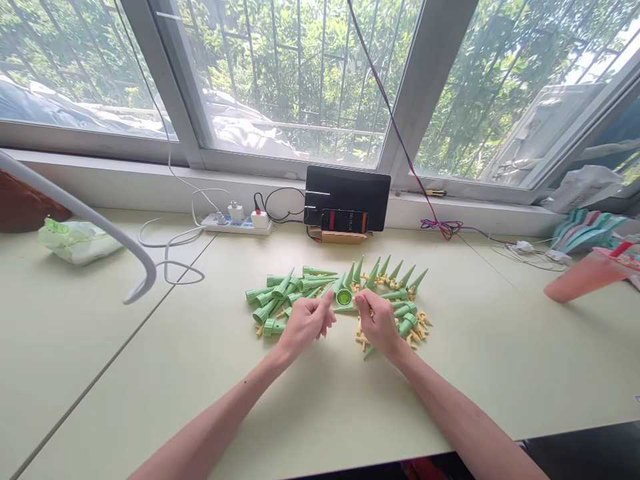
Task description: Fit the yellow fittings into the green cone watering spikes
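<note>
My left hand (pixel 311 320) is closed, its thumb raised beside the open round end of a green plant watering spike (pixel 344 297). Whether the thumb touches that rim I cannot tell. Just right of it, my right hand (pixel 379 318) is closed in a pinch, and what its fingertips hold is too small to make out. More hollow green spikes (pixel 265 312) lie heaped beyond and left of my left hand. Behind my right hand, several spikes (pixel 395 270) stand in a curved row, points up. Small yellow valve pieces (pixel 424 319) are scattered around my right hand.
A phone (pixel 345 221) showing a timer leans against a black tablet (pixel 347 193) at the window. Left of it is a power strip (pixel 237 225) with cables. A white curved stand (pixel 135 267) and green packet (pixel 80 241) are at left; a pink drink cup (pixel 590 273) tilts at right.
</note>
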`<state>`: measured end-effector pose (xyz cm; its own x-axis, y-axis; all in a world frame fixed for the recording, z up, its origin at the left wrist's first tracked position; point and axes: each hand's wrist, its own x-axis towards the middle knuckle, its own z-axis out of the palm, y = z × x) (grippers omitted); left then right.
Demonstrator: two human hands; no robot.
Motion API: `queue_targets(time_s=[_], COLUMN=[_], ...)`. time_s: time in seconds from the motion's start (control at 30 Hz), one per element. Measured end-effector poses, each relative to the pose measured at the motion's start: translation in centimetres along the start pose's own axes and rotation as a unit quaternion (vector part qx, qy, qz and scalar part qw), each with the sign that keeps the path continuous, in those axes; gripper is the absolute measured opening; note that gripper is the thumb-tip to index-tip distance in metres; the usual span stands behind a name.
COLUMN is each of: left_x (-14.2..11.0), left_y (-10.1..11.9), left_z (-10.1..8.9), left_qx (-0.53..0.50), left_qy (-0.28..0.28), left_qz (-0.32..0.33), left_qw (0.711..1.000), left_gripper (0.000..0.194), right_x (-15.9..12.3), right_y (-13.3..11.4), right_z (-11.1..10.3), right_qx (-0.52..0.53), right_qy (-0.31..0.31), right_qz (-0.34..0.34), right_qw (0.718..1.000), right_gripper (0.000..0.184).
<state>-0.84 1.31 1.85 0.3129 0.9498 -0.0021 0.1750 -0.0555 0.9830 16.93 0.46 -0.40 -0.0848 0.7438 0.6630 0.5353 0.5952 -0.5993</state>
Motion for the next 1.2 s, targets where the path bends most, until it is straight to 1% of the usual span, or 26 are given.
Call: queue_targets(time_s=[0.07, 0.13, 0.23, 0.37, 0.5, 0.57, 0.63, 0.7, 0.8, 0.9, 1.03, 1.13, 1.2], left_x=[0.1, 0.1, 0.1, 0.2, 0.2, 0.2, 0.1, 0.0, 0.0, -0.1, -0.1, -0.1, -0.1], left_y=[0.2, 0.3, 0.2, -0.1, -0.4, -0.3, -0.2, -0.1, -0.3, -0.9, -1.8, -2.2, -2.3], left_z=[-0.1, -0.2, -0.3, -0.4, -0.3, -0.4, -0.4, -0.4, -0.3, -0.2, -0.2, -0.3, -0.3], left_qx=[-0.071, -0.120, -0.154, -0.153, -0.113, -0.090, -0.058, -0.013, 0.066, 0.150, 0.233, 0.277, 0.290], left_qy=[-0.062, -0.113, -0.151, -0.160, -0.147, -0.138, -0.129, -0.111, -0.062, -0.020, 0.007, 0.032, 0.044], left_qz=[-0.050, -0.081, -0.091, -0.069, -0.052, -0.036, -0.002, 0.049, 0.136, 0.215, 0.286, 0.332, 0.351], left_qw=[0.994, 0.983, 0.972, 0.973, 0.981, 0.986, 0.990, 0.993, 0.987, 0.965, 0.930, 0.901, 0.889], left_gripper=[0.072, 0.073, 0.068, 0.062, 0.066, 0.063, 0.058, 0.053, 0.044, 0.032, 0.019, 0.021, 0.025], right_x=[-0.1, -0.2, -0.2, -0.2, -0.1, -0.1, -0.1, -0.1, 0.0, 0.0, 0.0, -0.1, -0.2], right_y=[-0.1, -0.1, -0.1, 0.1, 0.2, 0.1, 0.1, 0.1, 0.2, 0.3, 0.3, 0.3, 0.3], right_z=[0.1, 0.2, 0.2, 0.1, 0.0, 0.0, 0.0, 0.0, 0.0, 0.0, 0.0, 0.1, 0.1], right_qx=[0.003, 0.007, 0.006, 0.006, 0.011, 0.012, 0.010, 0.006, 0.002, -0.001, -0.004, -0.008, -0.008], right_qy=[-0.017, -0.033, -0.042, -0.043, -0.042, -0.043, -0.044, -0.047, -0.051, -0.053, -0.056, -0.055, -0.054], right_qz=[-0.020, -0.039, -0.040, -0.028, -0.022, -0.020, -0.017, -0.012, -0.003, 0.001, 0.000, 0.000, 0.001], right_qw=[1.000, 0.999, 0.998, 0.999, 0.999, 0.999, 0.999, 0.999, 0.999, 0.999, 0.998, 0.998, 0.999], right_gripper=[0.031, 0.032, 0.033, 0.032, 0.033, 0.033, 0.033, 0.035, 0.037, 0.038, 0.038, 0.039, 0.039])
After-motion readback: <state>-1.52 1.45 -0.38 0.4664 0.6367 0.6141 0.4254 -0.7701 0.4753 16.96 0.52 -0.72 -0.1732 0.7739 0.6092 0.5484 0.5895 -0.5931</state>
